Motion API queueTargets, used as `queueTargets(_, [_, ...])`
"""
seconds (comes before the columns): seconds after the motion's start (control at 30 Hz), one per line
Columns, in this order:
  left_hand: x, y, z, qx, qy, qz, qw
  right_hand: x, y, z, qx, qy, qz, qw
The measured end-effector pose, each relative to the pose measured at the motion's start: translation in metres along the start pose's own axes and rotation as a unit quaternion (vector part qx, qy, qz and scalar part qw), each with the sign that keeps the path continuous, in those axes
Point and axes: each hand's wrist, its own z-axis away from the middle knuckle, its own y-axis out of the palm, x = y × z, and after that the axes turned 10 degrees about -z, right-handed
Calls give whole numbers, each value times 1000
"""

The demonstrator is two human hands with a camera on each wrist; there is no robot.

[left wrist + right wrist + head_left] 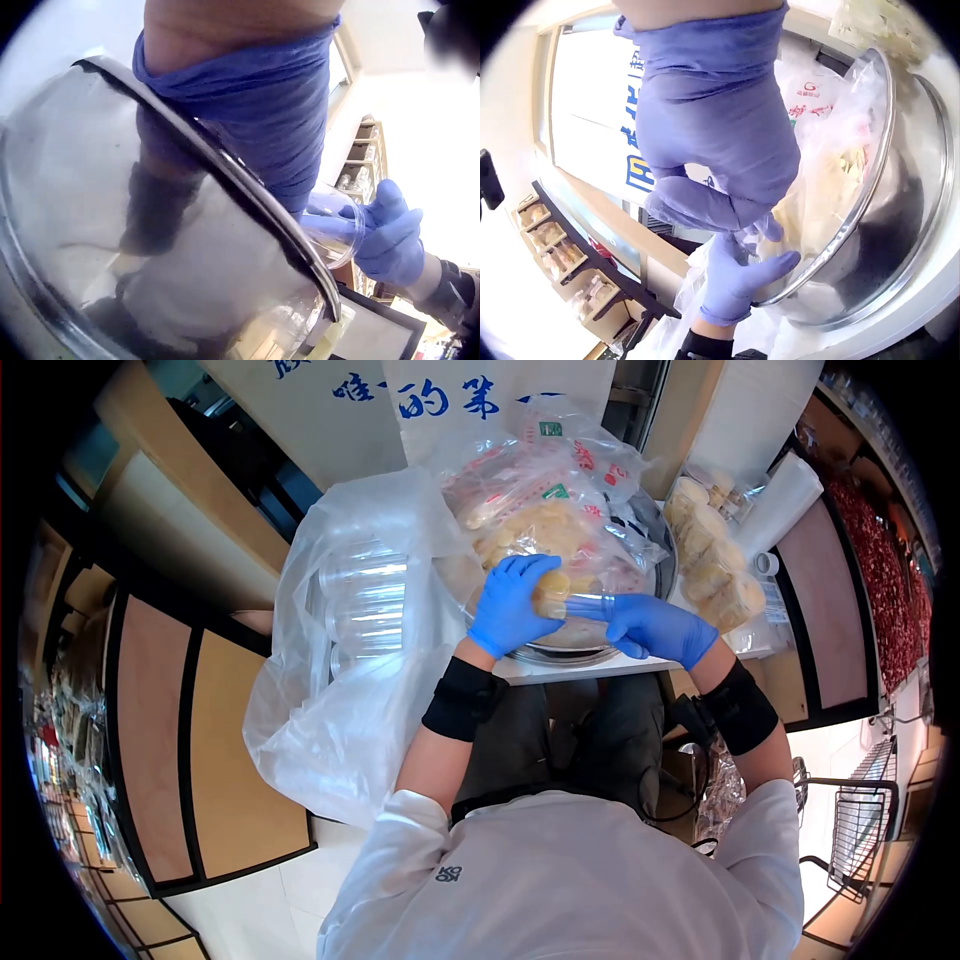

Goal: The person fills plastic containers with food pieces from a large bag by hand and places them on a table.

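My left hand (512, 605), in a blue glove, grips a clear plastic jar (553, 590) tipped on its side, with pale yellow contents at its base end. From the right, my gloved right hand (662, 632) reaches straight fingers into the jar's mouth; the left wrist view shows a finger inside the clear wall. Both hands are above the front of a large steel bowl (889, 112). In the bowl, behind the hands, lie pale yellow slices (535, 530) in an opened plastic bag (500, 485) with red print.
A big clear bag (300, 720) of stacked empty jars (370, 595) lies left of the bowl. Several filled jars (725, 585) stand to the right, beside a roll of clear bags (785, 500). The white table's edge (530, 675) runs close to the person's legs.
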Motion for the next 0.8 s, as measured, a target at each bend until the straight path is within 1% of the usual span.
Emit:
queueTargets(0.07, [3, 1, 2, 10, -14, 15, 1000, 8, 3, 10, 9, -7, 78, 997])
queueTargets(0.1, [4, 2, 3, 4, -13, 18, 1000, 11, 5, 13, 10, -7, 77, 997])
queueTargets(0.17, [5, 4, 5, 0, -12, 24, 1000, 16, 7, 18, -14, -5, 126, 992])
queueTargets(0.2, [6, 5, 5, 15, -14, 28, 999, 14, 4, 18, -15, -5, 124, 992])
queueTargets(0.27, [9, 6, 5, 32, -16, 33, 999, 6, -9, 14, -44, -41, 243, 968])
queueTargets(0.3, [10, 7, 6, 46, -21, 48, 998, -4, -22, 8, -45, -42, 239, 969])
queueTargets(0.33, [11, 8, 6, 60, -26, 62, 996, -18, -39, -2, -28, -168, 400, 900])
queueTargets(0.37, [11, 7, 6, 64, -25, 62, 996, -22, -38, -5, -12, -286, 542, 790])
queueTargets(0.4, [11, 6, 6, 70, -35, 77, 994, -24, -37, -4, -14, -287, 539, 791])
queueTargets(0.47, [10, 3, 5, 79, -43, 92, 992, -22, -27, 2, -52, -215, 634, 741])
queueTargets(0.5, [11, 2, 5, 110, -60, 110, 986, -20, -21, 5, -54, -216, 632, 743])
queueTargets(0.53, [11, 1, 5, 141, -77, 127, 979, -18, -15, 7, -81, -224, 637, 733])
queueTargets(0.57, [10, -1, 4, 144, -75, 127, 978, -17, -10, 9, -109, -232, 642, 723])
queueTargets(0.6, [9, -2, 3, 159, -85, 149, 972, -15, -6, 11, -112, -232, 639, 724])
queueTargets(0.67, [9, -5, 1, 179, -91, 169, 965, -8, -2, 10, -135, -196, 692, 681])
queueTargets(0.7, [9, -6, 0, 192, -92, 189, 959, -6, -3, 10, -138, -196, 689, 684])
queueTargets(0.77, [11, -6, 0, 211, -92, 208, 951, -4, -8, 9, -107, -208, 716, 657])
queueTargets(0.8, [13, -5, 0, 216, -86, 196, 953, -6, -14, 6, -111, -207, 711, 663])
